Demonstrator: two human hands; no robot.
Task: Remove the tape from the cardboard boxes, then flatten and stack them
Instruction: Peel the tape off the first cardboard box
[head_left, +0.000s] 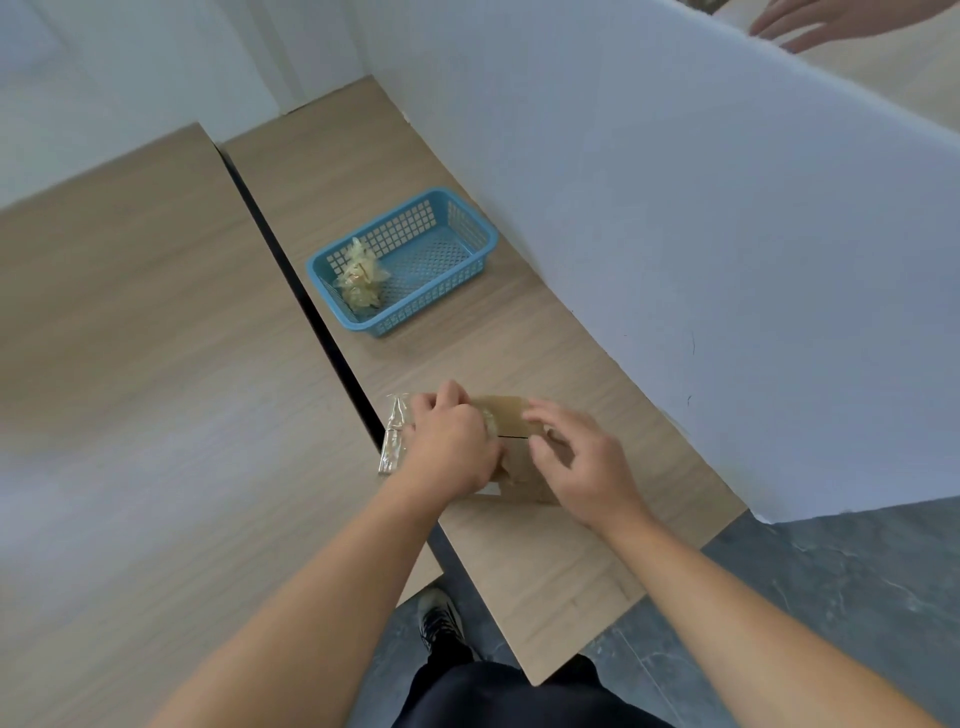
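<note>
A small brown cardboard box (511, 415) lies on the wooden table (545, 561), partly hidden under both hands. My left hand (449, 439) sits over its left part with fingers curled, pinching clear tape (393, 439) that trails off to the left of the box. My right hand (582, 460) is over the box's right side, fingers bent and touching the cardboard near the flap seam. A crumpled wad of removed tape (361, 280) lies in the blue basket (467, 223) farther back.
A white partition wall (701, 234) borders the table's right side. A second wooden table (130, 389) stands to the left across a dark gap. Another person's hand (831, 23) shows beyond the partition. My shoe (439, 621) is on the grey floor below.
</note>
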